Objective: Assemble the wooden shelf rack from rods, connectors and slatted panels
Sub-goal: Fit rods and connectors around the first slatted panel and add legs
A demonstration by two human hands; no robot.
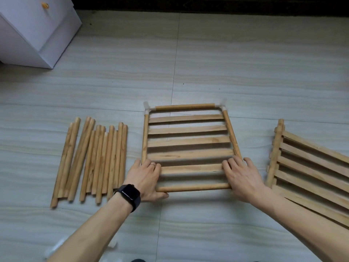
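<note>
A slatted panel (188,142) lies mid-floor (207,63). The left hand (145,178) grips its near rod (194,187), thumb beneath; the right hand (243,178) presses the opposite near corner, fingers spread. Loose rods (98,159) lie leftward.

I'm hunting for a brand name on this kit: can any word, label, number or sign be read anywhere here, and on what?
None can be read.
The watch on the left wrist shows a dark, blank face.
The slatted panel, loose rods and white cabinet show no print.
</note>
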